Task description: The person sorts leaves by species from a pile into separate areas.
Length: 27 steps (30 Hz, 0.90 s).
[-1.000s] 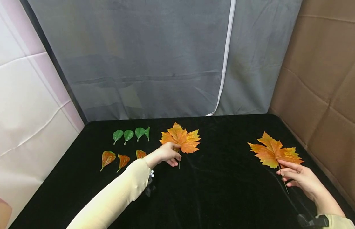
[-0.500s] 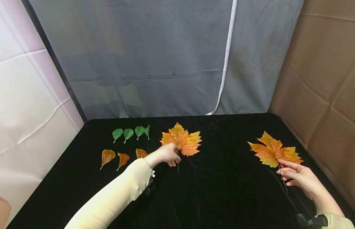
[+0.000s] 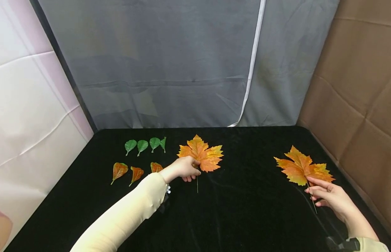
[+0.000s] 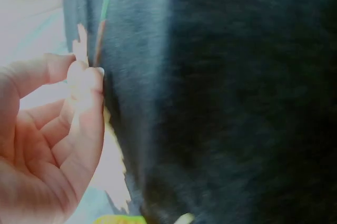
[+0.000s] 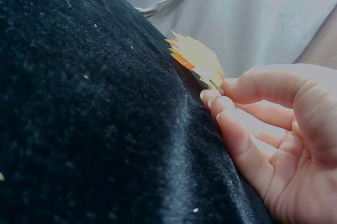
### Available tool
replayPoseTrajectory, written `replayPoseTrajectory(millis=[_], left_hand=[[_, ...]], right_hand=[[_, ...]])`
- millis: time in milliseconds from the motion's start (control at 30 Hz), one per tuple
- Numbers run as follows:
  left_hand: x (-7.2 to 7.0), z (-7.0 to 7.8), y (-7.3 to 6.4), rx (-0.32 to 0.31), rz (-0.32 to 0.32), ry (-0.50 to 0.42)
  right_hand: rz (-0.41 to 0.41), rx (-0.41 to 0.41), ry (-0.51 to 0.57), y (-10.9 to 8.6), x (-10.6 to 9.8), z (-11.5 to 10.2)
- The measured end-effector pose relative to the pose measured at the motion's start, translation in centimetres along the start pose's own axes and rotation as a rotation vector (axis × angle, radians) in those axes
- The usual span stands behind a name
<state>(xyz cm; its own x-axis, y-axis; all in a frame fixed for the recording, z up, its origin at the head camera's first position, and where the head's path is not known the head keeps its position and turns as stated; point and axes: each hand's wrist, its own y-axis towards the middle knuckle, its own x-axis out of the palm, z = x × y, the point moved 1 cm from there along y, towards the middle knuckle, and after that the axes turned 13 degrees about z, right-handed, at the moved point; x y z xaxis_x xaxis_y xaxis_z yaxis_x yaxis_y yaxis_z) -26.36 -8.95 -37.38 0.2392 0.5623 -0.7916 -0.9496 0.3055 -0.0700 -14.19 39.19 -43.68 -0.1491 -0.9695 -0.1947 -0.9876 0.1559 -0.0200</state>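
Near the middle of the table, the left hand (image 3: 186,168) pinches an orange maple leaf (image 3: 205,154) at the base of its blade, and the thin stem hangs toward the front. In the left wrist view that leaf looks pale and overexposed behind the fingers (image 4: 87,134), its stem rising past the fingertips. Far to the right, the right hand (image 3: 334,201) holds a second orange maple leaf (image 3: 296,168) between thumb and fingertips where blade meets stem. The right wrist view shows this leaf (image 5: 197,58) close over the black cloth, beyond the fingertips.
Several small green leaves (image 3: 142,145) lie in a row at the back left. In front of them sit small orange-red leaves (image 3: 119,170), partly hidden by the left arm. Black cloth (image 3: 245,213) covers the table; a grey curtain (image 3: 170,66) and brown padded wall (image 3: 356,87) stand around it.
The left hand's maple leaf has shifted slightly, and more of its stem shows below the fingers. The right hand and its leaf have stayed nearly still.
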Motion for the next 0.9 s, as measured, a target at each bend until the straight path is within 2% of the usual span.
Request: replayPoseTrajectory(millis=[67, 133, 233, 300, 367, 467, 633, 767, 900], left_hand=[[-0.7, 0.1, 0.3, 0.046, 0.029, -0.012], [-1.6, 0.2, 0.8, 0.133, 0.081, -0.007], [-3.1, 0.4, 1.4, 0.279, 0.141, 0.059], [-3.8, 0.4, 1.7, 0.347, 0.121, 0.107], [-4.2, 0.3, 1.9, 0.380, 0.061, 0.148], [-4.2, 0.1, 2.2, 0.371, -0.055, 0.179], [-3.3, 0.1, 2.5, 0.307, -0.183, 0.226], [-2.7, 0.1, 2.9, 0.249, -0.222, 0.284], [-2.3, 0.1, 3.5, 0.244, -0.217, 0.335]], right_hand=[[-0.001, 0.007, -0.003, 0.0, 0.0, 0.1], [-0.004, 0.009, -0.003, -0.1, -0.1, 0.1], [-0.004, 0.009, 0.002, -0.1, 0.0, 0.1], [-0.003, 0.009, 0.003, 0.0, -0.1, 0.1], [-0.003, 0.010, 0.006, 0.0, -0.1, 0.1], [0.000, 0.011, 0.007, 0.0, -0.1, 0.0], [0.004, 0.009, -0.003, 0.0, -0.1, 0.0], [0.006, 0.009, -0.006, 0.0, 0.0, -0.1], [0.015, 0.011, -0.012, 0.0, 0.0, -0.1]])
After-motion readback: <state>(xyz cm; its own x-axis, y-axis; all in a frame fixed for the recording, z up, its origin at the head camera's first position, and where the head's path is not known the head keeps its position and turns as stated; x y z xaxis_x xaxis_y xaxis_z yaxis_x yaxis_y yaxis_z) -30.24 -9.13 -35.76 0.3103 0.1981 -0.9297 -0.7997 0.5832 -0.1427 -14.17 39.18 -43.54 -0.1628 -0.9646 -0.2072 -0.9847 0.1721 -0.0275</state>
